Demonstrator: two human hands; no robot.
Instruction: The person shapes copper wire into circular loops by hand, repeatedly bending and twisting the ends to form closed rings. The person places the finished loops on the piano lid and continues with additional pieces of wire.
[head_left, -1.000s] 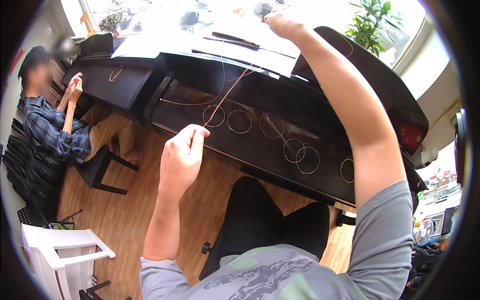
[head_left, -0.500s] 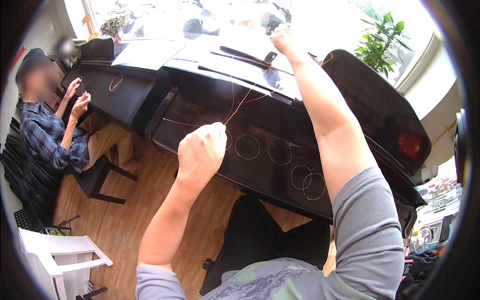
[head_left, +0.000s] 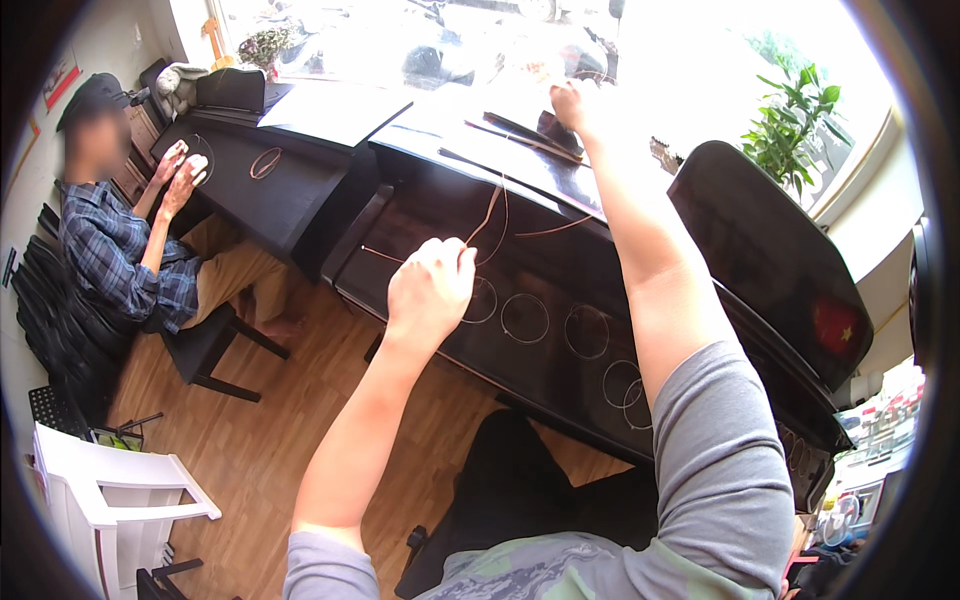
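Observation:
My left hand (head_left: 430, 290) is closed in a pinch on a copper-coloured wire string (head_left: 490, 212), above the black bench-like surface. One thin end of the string sticks out to the left of the fist; other strands curve up and away from it. My right hand (head_left: 574, 106) is raised at arm's length near the bright window, fingers closed, with a thin wire loop showing just beyond it. Glare washes out the stretch between the hands. Below and right of my left hand lie several coiled silvery strings (head_left: 502, 318), spread in a row on the surface.
Papers and dark flat strips (head_left: 525, 137) lie on the ledge behind. At left a seated person (head_left: 135, 240) holds a coiled wire over another black table, where a copper coil (head_left: 254, 170) lies. A raised black panel (head_left: 765, 250) and a plant (head_left: 800, 115) stand at right.
The view has shifted, so things sit further right and lower. Strands by my left hand have changed their curve; both hands stay closed. The other person's wire now shows as a wider loop.

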